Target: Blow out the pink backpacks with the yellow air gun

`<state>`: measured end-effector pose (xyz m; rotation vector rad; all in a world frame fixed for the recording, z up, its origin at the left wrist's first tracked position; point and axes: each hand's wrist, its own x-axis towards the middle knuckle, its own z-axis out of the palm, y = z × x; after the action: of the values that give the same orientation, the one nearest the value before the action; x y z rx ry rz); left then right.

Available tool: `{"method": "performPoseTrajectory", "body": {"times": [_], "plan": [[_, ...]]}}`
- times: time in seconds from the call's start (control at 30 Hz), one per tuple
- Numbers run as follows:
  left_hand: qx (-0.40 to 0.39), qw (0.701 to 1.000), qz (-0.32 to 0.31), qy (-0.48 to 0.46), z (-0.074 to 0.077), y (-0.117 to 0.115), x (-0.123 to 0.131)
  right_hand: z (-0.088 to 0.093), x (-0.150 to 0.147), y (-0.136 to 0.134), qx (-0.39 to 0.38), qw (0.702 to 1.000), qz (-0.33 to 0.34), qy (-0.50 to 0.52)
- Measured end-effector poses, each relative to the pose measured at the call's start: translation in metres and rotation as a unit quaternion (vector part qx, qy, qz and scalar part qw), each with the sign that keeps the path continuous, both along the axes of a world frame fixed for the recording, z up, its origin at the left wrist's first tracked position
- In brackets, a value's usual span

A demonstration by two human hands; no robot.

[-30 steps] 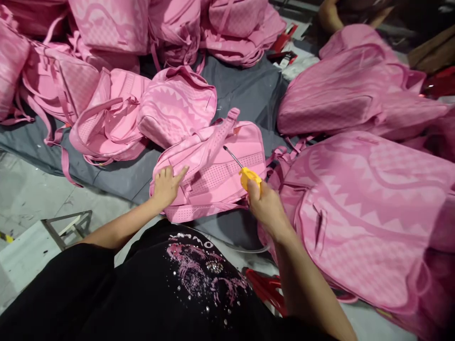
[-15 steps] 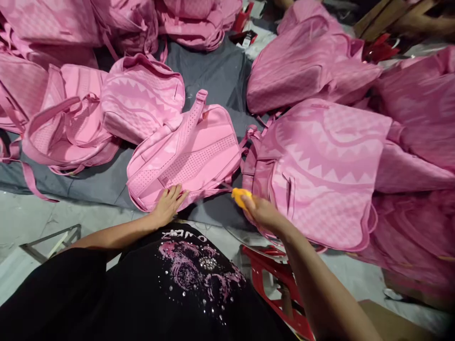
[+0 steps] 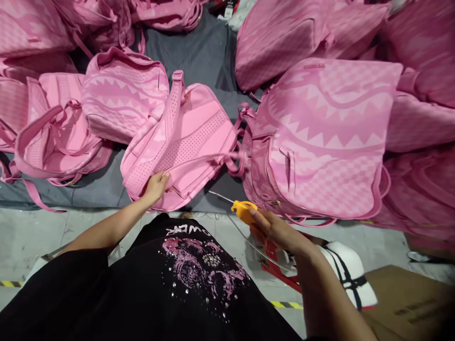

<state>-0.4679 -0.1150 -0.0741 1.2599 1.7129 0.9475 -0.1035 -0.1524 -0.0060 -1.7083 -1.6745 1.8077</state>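
Note:
A pink backpack lies back panel up on the dark grey cloth, close to my body. My left hand is closed on one of its shoulder straps, pinched between thumb and fingers; the strap's far end is blurred near the neighbouring bag. My right hand grips an orange air blow gun by its handle. Its thin metal nozzle points left, just short of the backpack's lower edge and apart from it.
A large pink backpack with a shark-teeth print lies to the right. Another printed backpack touches the worked one at left. More pink bags are piled behind and on both sides. Below are a red stool and a cardboard box.
My left hand has gone from resting on the backpack's edge to lifting its strap. The air blow gun has moved slightly down, away from the backpack. The view has shifted.

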Motion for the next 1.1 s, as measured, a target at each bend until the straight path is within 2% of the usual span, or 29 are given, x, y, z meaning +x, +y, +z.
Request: {"method": "performPoseTrajectory", "body": {"times": [0.07,0.13,0.17,0.23,0.27,0.3,0.37,0.4,0.47,0.5,0.57,0.6,0.67,0.7,0.77,0.8,0.87,0.93,1.0,1.1], "plan": [[-0.078,0.987,0.028,-0.137,-0.003,0.013,0.006,-0.002,-0.015,-0.005,0.043,0.998,-0.048,-0.009],[-0.12,0.974,0.036,-0.188,-0.005,0.019,0.016,-0.005,-0.034,-0.004,0.123,0.982,-0.132,-0.049],[-0.121,0.976,0.031,-0.18,-0.005,0.019,0.02,-0.006,-0.043,-0.002,0.151,0.975,-0.148,-0.065],[-0.069,0.994,-0.019,-0.081,-0.004,0.014,0.029,-0.01,-0.059,0.0,0.186,0.966,-0.153,-0.091],[-0.025,0.998,-0.06,0.006,-0.003,0.011,0.033,-0.013,-0.065,0.0,0.205,0.959,-0.166,-0.109],[0.021,0.988,-0.108,0.11,-0.002,0.008,0.037,-0.016,-0.07,-0.001,0.227,0.947,-0.186,-0.131],[0.083,0.93,-0.192,0.303,-0.001,0.004,0.046,-0.022,-0.079,-0.009,0.252,0.925,-0.212,-0.188],[0.085,0.903,-0.215,0.361,0.0,0.003,0.05,-0.025,-0.083,-0.016,0.241,0.924,-0.203,-0.216],[0.067,0.871,-0.259,0.412,0.004,0.003,0.054,-0.03,-0.093,-0.035,0.19,0.932,-0.169,-0.259],[0.068,0.866,-0.278,0.411,0.008,0.003,0.052,-0.033,-0.1,-0.047,0.163,0.934,-0.162,-0.273],[0.124,0.877,-0.289,0.362,0.023,0.001,0.036,-0.038,-0.119,-0.071,0.125,0.935,-0.17,-0.285],[0.173,0.894,-0.269,0.315,0.033,0.0,0.022,-0.041,-0.13,-0.082,0.113,0.937,-0.17,-0.282],[0.25,0.937,-0.164,0.181,0.054,0.002,-0.01,-0.049,-0.155,-0.1,0.087,0.948,-0.15,-0.267],[0.247,0.959,-0.092,0.101,0.064,0.005,-0.027,-0.053,-0.167,-0.106,0.077,0.952,-0.142,-0.261],[0.135,0.988,0.036,-0.068,0.079,0.015,-0.054,-0.063,-0.187,-0.111,0.069,0.955,-0.137,-0.255],[0.054,0.985,0.081,-0.145,0.084,0.02,-0.063,-0.069,-0.194,-0.111,0.07,0.953,-0.141,-0.258],[-0.08,0.956,0.13,-0.251,0.091,0.031,-0.073,-0.081,-0.204,-0.107,0.075,0.947,-0.15,-0.272],[-0.143,0.934,0.149,-0.291,0.093,0.037,-0.076,-0.092,-0.21,-0.102,0.076,0.94,-0.156,-0.294],[-0.177,0.927,0.142,-0.299,0.093,0.039,-0.078,-0.102,-0.215,-0.097,0.079,0.935,-0.161,-0.306],[-0.184,0.925,0.106,-0.315,0.087,0.037,-0.082,-0.113,-0.226,-0.087,0.091,0.939,-0.172,-0.283]]}}
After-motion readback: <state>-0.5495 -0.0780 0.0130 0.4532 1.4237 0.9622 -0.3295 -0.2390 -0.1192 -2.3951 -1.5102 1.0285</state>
